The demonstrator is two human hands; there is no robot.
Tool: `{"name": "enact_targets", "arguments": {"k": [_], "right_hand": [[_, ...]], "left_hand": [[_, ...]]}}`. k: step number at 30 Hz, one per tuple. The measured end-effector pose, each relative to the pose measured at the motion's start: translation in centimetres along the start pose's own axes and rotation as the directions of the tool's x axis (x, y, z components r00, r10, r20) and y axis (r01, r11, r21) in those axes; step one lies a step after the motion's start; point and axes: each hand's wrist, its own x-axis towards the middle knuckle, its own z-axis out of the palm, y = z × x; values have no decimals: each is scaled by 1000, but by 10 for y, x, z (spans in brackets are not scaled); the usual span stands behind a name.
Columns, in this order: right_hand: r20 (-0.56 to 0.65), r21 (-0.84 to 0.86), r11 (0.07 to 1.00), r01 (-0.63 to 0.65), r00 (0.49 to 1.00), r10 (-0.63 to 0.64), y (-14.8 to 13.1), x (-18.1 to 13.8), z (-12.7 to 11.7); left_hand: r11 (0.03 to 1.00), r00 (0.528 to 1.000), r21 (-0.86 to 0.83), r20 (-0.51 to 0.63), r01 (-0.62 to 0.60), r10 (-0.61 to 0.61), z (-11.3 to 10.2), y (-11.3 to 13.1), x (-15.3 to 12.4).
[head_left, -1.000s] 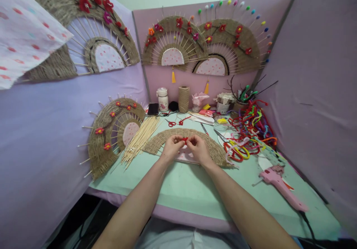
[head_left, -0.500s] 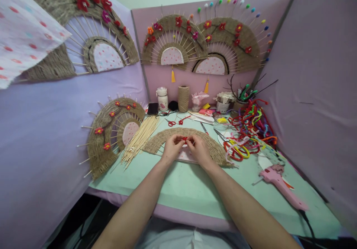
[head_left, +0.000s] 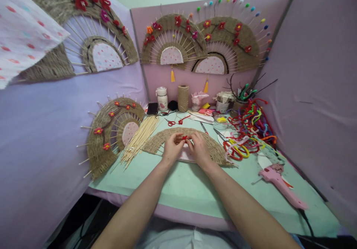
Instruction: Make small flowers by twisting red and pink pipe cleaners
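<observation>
Between the fingertips of my left hand (head_left: 173, 146) and my right hand (head_left: 198, 146) is a small red pipe-cleaner piece (head_left: 184, 138), bent into what looks like a flower. Both hands are closed in a pinch on it. They hover over a half-round fan woven from twine (head_left: 214, 148), which lies flat on the table. Its pale spotted cloth centre (head_left: 186, 155) shows below my fingers; my hands hide part of the weave. Beyond them lies a finished red pipe-cleaner flower (head_left: 180, 122) on a stem, next to small red-handled scissors (head_left: 170, 122).
Bamboo sticks (head_left: 141, 139) lie at left beside a decorated fan (head_left: 111, 137). To the right are large red-handled scissors (head_left: 232, 150), a heap of coloured pipe cleaners (head_left: 253, 126) and a corded pink glue gun (head_left: 281, 187). A twine spool (head_left: 183, 98) and a white bottle (head_left: 162, 98) stand behind.
My fingers have shifted slightly around the red piece, the right-hand fingers lifting a little. The rest of the table looks the same.
</observation>
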Motion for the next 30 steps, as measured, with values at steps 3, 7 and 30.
{"name": "enact_targets", "arguments": {"k": [3,7,30], "right_hand": [[33,-22,1000,16,999,-15,1,1,-2],[54,23,1000,10,998,-11,1,1,-2],[-10,278,948,-156,986,166,-3,3,-8]], "left_hand": [[1000,999,10,36,14,-14,0,0,-1],[997,997,-26,46,66,-64,0,-1,1],[989,997,-125,15,82,-81,-3,6,0]]}}
